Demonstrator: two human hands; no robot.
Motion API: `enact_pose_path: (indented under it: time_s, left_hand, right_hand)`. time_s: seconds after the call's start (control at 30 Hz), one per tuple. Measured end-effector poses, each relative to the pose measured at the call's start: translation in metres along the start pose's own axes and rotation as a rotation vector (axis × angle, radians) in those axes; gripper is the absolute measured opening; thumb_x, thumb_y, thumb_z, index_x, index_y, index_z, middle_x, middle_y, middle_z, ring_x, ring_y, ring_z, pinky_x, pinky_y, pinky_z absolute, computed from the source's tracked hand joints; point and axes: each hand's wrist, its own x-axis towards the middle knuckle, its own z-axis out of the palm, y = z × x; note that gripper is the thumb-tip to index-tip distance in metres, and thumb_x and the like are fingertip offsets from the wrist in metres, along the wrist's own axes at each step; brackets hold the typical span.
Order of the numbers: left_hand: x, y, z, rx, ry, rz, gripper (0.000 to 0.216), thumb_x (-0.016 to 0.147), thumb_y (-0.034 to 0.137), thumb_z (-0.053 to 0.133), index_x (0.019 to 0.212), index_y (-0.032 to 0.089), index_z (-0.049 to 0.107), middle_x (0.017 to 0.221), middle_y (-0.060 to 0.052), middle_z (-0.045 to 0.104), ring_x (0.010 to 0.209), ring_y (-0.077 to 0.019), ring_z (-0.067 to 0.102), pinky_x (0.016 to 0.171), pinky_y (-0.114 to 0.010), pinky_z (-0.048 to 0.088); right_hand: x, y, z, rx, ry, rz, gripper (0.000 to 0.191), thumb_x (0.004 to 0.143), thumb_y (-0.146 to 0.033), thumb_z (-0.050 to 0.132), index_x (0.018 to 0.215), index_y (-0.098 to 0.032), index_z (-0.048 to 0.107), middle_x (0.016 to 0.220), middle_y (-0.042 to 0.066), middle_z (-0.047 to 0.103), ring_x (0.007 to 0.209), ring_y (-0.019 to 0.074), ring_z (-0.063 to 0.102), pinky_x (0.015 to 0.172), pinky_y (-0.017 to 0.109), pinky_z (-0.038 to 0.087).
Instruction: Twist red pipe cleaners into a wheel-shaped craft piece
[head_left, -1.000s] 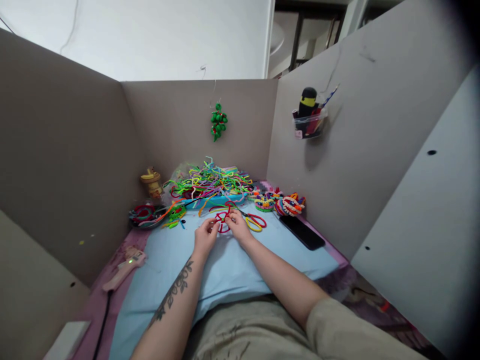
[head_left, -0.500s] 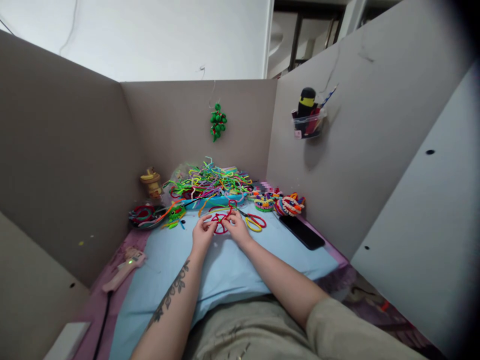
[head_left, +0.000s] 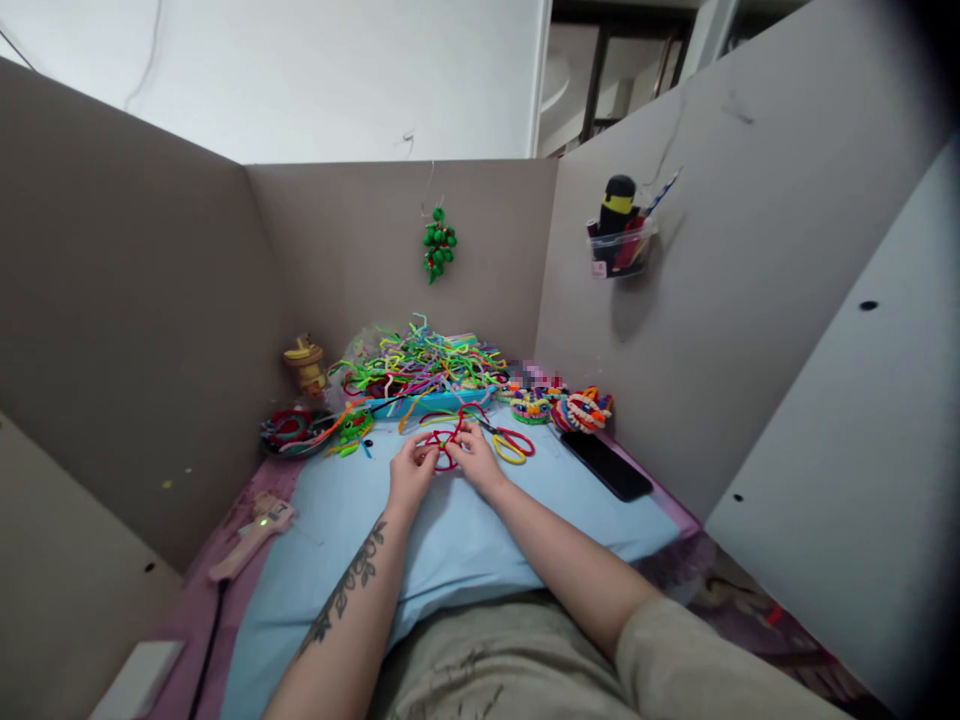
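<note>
Between my two hands is a red pipe-cleaner shape (head_left: 444,462) bent into a round, wheel-like form with a bit of green near its middle. My left hand (head_left: 411,472) pinches its left side. On the right side, my right hand (head_left: 475,460) has its fingers closed on the same shape. A loose red end rises above my right fingers. Just right of that hand lie scissors (head_left: 517,442) with red and yellow handle loops, their blades partly hidden behind the fingers.
A blue tray (head_left: 450,402) heaped with colourful pipe cleaners (head_left: 420,360) stands at the back. Finished woven pieces (head_left: 581,410) and a black phone (head_left: 607,466) are on the right. At left lie a pink glue gun (head_left: 255,538), a dark bowl (head_left: 292,448) and a green figure (head_left: 354,428).
My left hand has shifted slightly right, its fingers closer in on the red shape. The loose red end above my right hand has changed its curve. The view has moved a little.
</note>
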Motion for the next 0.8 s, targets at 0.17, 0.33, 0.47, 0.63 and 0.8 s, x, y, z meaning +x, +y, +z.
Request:
enact_pose_path:
  time_s: [0.17,0.33,0.47,0.63,0.8]
  left_hand:
    - [-0.0007,0.0046,0.0015,-0.007,-0.019,-0.017,0.046,0.068,0.033,0.067,0.109,0.015,0.060,0.081,-0.009,0.071,0.059,-0.0164,0.063,0.047,-0.024,0.048]
    - [0.0012,0.0068,0.0014,-0.027,0.017,-0.055,0.055,0.068,0.035,0.067,0.117,0.013,0.054,0.075,-0.006,0.071,0.052,-0.0123,0.059,0.048,-0.022,0.046]
    - [0.0041,0.0036,-0.0006,-0.035,0.029,-0.068,0.051,0.065,0.034,0.069,0.109,0.013,0.057,0.066,-0.003,0.069,0.053,-0.0123,0.060,0.053,-0.022,0.045]
    - [0.0041,0.0025,-0.0007,-0.055,0.023,-0.064,0.048,0.064,0.033,0.071,0.105,0.014,0.056,0.066,-0.003,0.069,0.059,-0.0139,0.063,0.058,-0.023,0.046]
    - [0.0022,0.0036,0.0021,-0.028,0.034,-0.032,0.045,0.066,0.030,0.068,0.106,0.014,0.053,0.070,-0.003,0.069,0.061,-0.0140,0.063,0.061,-0.024,0.047]
  right_hand:
    - [-0.0006,0.0026,0.0002,0.011,-0.004,0.006,0.016,0.073,-0.033,0.061,0.065,-0.020,0.058,0.104,0.006,0.048,0.104,0.0205,0.048,0.096,0.036,0.037]
    - [-0.0009,0.0005,0.0006,0.024,0.016,0.022,0.015,0.074,-0.032,0.062,0.066,-0.019,0.060,0.106,0.006,0.047,0.104,0.0205,0.049,0.096,0.035,0.037]
    - [-0.0020,-0.0008,0.0018,0.013,0.009,-0.012,0.014,0.073,-0.030,0.063,0.065,-0.019,0.060,0.106,0.007,0.046,0.107,0.0214,0.048,0.098,0.035,0.035]
    - [-0.0027,-0.0008,0.0023,-0.001,-0.003,-0.026,0.014,0.073,-0.031,0.063,0.065,-0.019,0.060,0.106,0.007,0.047,0.108,0.0212,0.047,0.098,0.034,0.035]
    - [-0.0023,0.0002,0.0030,0.033,-0.004,-0.011,0.016,0.072,-0.033,0.063,0.064,-0.019,0.061,0.106,0.006,0.049,0.103,0.0200,0.049,0.094,0.031,0.037]
